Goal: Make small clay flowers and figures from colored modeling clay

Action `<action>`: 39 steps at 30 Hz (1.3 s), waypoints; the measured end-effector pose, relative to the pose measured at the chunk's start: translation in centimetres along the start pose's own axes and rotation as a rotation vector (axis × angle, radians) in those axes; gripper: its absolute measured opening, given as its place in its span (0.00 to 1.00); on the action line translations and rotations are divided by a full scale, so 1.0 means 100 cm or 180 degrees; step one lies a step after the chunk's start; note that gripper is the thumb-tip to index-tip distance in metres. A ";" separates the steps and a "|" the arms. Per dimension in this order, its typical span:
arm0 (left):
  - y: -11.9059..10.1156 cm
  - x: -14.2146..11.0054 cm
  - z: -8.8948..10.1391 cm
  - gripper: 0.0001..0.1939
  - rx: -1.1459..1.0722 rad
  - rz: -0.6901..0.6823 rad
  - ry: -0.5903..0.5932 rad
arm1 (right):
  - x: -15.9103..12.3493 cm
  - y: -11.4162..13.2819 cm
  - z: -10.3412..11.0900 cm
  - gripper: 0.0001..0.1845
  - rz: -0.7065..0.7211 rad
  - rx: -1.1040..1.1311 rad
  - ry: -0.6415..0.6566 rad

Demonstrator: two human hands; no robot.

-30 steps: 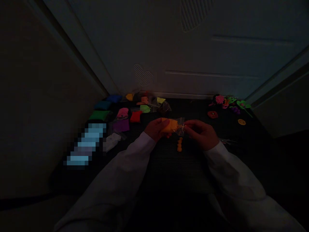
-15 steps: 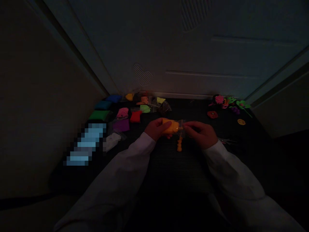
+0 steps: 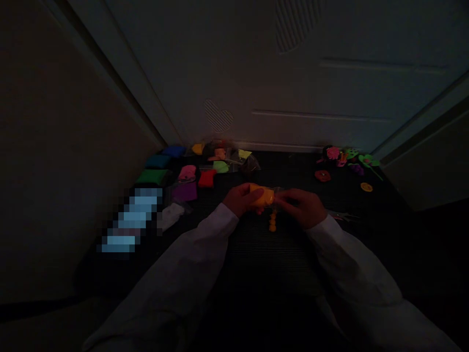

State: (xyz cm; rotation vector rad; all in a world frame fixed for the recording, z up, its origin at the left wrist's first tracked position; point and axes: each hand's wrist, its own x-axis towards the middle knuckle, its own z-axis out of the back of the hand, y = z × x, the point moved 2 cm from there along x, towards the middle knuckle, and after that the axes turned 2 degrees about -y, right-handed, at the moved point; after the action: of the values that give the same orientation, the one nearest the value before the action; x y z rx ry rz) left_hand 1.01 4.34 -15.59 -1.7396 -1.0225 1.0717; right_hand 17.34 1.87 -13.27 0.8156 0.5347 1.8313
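My left hand [image 3: 240,199] is wrapped around a clear plastic bag of yellow-orange modelling clay [image 3: 262,196], its thumb on top. At the bag's right end, my right hand [image 3: 302,208] has thumb and fingers pinched together at the clear plastic mouth, close against the clay. Whether a bit of clay sits between those fingertips is too dark to see. Just below the bag, a short row of small orange clay balls [image 3: 272,222] lies on the dark ridged table [image 3: 267,259].
Coloured clay packets, among them green [image 3: 152,176], purple [image 3: 184,191], red [image 3: 207,179] and white [image 3: 171,215], lie at left. A pixelated bright screen [image 3: 130,217] is nearby. Scissors [image 3: 342,215], a yellow disc [image 3: 366,187] and clay flowers [image 3: 332,153] lie at right. A white panel [image 3: 286,127] stands behind.
My right fingertips have moved slightly left and down, closer to the clay at the bag's mouth. My left hand and the bag have shifted slightly right and down in view.
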 end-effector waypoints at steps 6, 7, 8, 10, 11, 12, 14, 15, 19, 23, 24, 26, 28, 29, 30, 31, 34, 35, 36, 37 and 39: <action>0.001 0.003 0.003 0.13 -0.0055 0.0025 -0.0058 | 0.000 0.006 0.002 0.10 0.0275 -0.0319 -0.0160; 0.002 0.003 0.003 0.13 -0.0064 0.0030 -0.0082 | -0.001 0.007 0.002 0.10 0.0332 -0.0350 -0.0214; 0.002 0.004 0.004 0.13 -0.0066 0.0035 -0.0107 | -0.001 0.008 0.002 0.09 0.0389 -0.0360 -0.0272; 0.002 0.005 0.005 0.13 -0.0065 0.0013 -0.0194 | -0.002 0.009 0.003 0.10 0.0485 -0.0318 -0.0375; 0.002 0.005 0.006 0.13 -0.0069 0.0000 -0.0238 | -0.002 0.009 0.003 0.11 0.0515 -0.0286 -0.0414; 0.002 0.006 0.006 0.13 -0.0078 0.0000 -0.0264 | -0.002 0.009 0.003 0.11 0.0533 -0.0251 -0.0442; 0.002 0.007 0.007 0.13 -0.0089 -0.0006 -0.0294 | -0.002 0.008 0.004 0.12 0.0554 -0.0159 -0.0448; 0.002 0.007 0.007 0.13 -0.0083 -0.0013 -0.0298 | -0.002 0.008 0.004 0.12 0.0554 -0.0108 -0.0421; 0.001 0.006 0.005 0.12 -0.0062 -0.0019 -0.0263 | -0.003 0.007 0.005 0.10 0.0315 0.0043 -0.0475; 0.002 0.005 0.005 0.13 -0.0111 0.0039 -0.0205 | -0.005 0.004 0.004 0.10 -0.0052 0.0171 -0.0692; 0.003 0.006 0.005 0.13 -0.0125 0.0049 -0.0182 | -0.006 0.004 0.003 0.10 -0.0089 0.0195 -0.0723; 0.003 0.006 0.006 0.13 -0.0152 0.0062 -0.0146 | -0.006 0.003 0.003 0.09 -0.0150 0.0284 -0.0759; 0.003 0.007 0.006 0.13 -0.0190 0.0083 -0.0112 | -0.006 0.002 0.002 0.09 -0.0223 0.0439 -0.0737; 0.004 0.007 0.006 0.13 -0.0217 0.0107 -0.0103 | -0.006 0.002 0.003 0.10 -0.0261 0.0510 -0.0732; 0.004 0.007 0.006 0.12 -0.0248 0.0133 -0.0090 | -0.006 0.001 0.003 0.10 -0.0299 0.0559 -0.0714; 0.004 0.007 0.006 0.12 -0.0283 0.0155 -0.0074 | -0.006 0.001 0.003 0.10 -0.0333 0.0583 -0.0690; 0.004 0.006 0.006 0.11 -0.0396 0.0193 -0.0021 | -0.005 0.000 0.004 0.11 -0.0391 0.0560 -0.0605; 0.004 0.006 0.005 0.10 -0.0427 0.0192 0.0005 | -0.005 0.000 0.003 0.11 -0.0401 0.0547 -0.0594; 0.004 0.006 0.005 0.10 -0.0454 0.0190 0.0030 | -0.004 -0.001 0.003 0.11 -0.0414 0.0536 -0.0600; 0.005 0.006 0.005 0.10 -0.0475 0.0194 0.0052 | -0.004 -0.002 0.002 0.11 -0.0427 0.0526 -0.0627; 0.005 0.006 0.005 0.10 -0.0520 0.0199 0.0060 | -0.004 -0.003 0.000 0.11 -0.0462 0.0521 -0.0657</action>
State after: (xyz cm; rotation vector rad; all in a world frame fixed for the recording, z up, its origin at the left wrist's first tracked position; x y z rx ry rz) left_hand 0.87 4.79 -16.36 -1.9200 -1.0757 1.0327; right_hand 17.61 1.62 -13.58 1.0360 0.5994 1.5647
